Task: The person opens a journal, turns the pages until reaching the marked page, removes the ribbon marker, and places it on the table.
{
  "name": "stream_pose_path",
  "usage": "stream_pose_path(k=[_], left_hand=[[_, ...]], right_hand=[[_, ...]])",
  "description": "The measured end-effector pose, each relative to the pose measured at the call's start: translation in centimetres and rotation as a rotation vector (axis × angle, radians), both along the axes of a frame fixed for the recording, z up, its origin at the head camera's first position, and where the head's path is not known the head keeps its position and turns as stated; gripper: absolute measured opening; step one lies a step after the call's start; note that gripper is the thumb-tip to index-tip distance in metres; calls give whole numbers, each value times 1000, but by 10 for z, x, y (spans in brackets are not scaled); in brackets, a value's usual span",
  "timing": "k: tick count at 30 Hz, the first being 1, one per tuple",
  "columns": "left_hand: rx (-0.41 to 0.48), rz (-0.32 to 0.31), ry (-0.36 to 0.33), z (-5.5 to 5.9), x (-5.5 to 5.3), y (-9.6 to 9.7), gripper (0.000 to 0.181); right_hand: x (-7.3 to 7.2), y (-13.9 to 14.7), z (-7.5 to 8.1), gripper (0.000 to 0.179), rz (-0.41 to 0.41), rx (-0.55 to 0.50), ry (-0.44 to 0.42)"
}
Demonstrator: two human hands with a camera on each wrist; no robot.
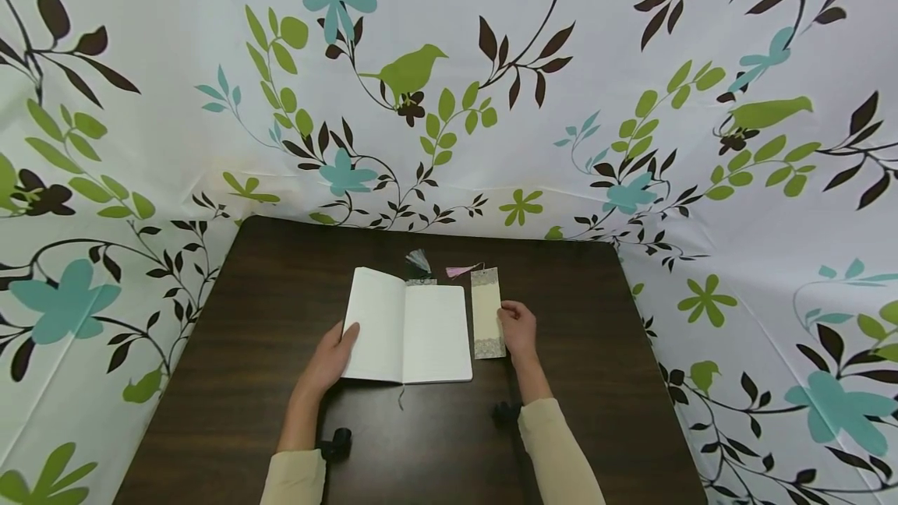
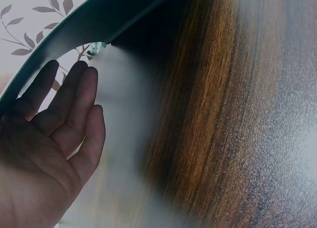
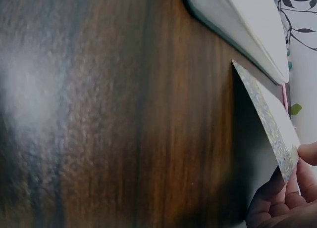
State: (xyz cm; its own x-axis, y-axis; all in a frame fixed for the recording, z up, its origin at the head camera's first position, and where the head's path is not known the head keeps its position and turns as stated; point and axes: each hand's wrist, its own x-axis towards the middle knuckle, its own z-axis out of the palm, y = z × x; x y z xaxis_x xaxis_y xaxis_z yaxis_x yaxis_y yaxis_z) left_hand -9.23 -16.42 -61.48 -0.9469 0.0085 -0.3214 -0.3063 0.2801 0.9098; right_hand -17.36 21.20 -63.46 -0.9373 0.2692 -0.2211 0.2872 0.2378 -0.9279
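Observation:
An open notebook [image 1: 436, 333] with blank white pages lies on the dark wooden table, a thin ribbon [image 1: 401, 397] trailing from its lower edge. My left hand [image 1: 330, 357] grips its left edge, thumb over the page; in the left wrist view the fingers of that hand [image 2: 59, 134] reach beneath the lifted dark cover [image 2: 74, 27]. To the right of the notebook, my right hand [image 1: 519, 328] pinches the right edge of a cream bookmark [image 1: 487, 314] with patterned ends and a pink tassel [image 1: 460, 272]. The right wrist view shows the bookmark [image 3: 267, 121] tilted up off the table.
Behind the notebook's top edge, a second patterned piece [image 1: 421, 282] with a grey-green tassel [image 1: 418, 259] is partly hidden. The table [image 1: 596, 411] meets a cloth [image 1: 449, 201] with leaves and birds at its back and sides. Dark wrist-camera mounts [image 1: 338, 445] sit on both wrists.

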Motion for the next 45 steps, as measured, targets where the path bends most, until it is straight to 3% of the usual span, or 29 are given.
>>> stream_pose_path(k=[7, 14, 17, 23, 25, 28, 34, 45], left_hand=[[5, -9, 15, 1, -2, 1, 68], [-13, -7, 18, 2, -3, 2, 66], [-19, -8, 10, 0, -4, 3, 67], [-12, 3, 15, 2, -4, 3, 63], [-11, 2, 16, 3, -3, 2, 63], [-9, -4, 16, 3, -2, 1, 64], [-21, -14, -4, 1, 1, 0, 67], [-10, -8, -13, 2, 0, 0, 69]], right_hand=[[-9, -10, 2, 26, 0, 218, 30], [-5, -39, 10, 25, 154, 297, 91], [5, -54, 10, 24, 286, 434, 135], [33, -79, 8, 34, 692, 743, 325], [41, -85, 6, 40, 800, 811, 350], [53, -89, 3, 50, 903, 884, 321], [66, -88, 2, 62, 974, 920, 248], [64, -83, 8, 72, 1023, 906, 240]])
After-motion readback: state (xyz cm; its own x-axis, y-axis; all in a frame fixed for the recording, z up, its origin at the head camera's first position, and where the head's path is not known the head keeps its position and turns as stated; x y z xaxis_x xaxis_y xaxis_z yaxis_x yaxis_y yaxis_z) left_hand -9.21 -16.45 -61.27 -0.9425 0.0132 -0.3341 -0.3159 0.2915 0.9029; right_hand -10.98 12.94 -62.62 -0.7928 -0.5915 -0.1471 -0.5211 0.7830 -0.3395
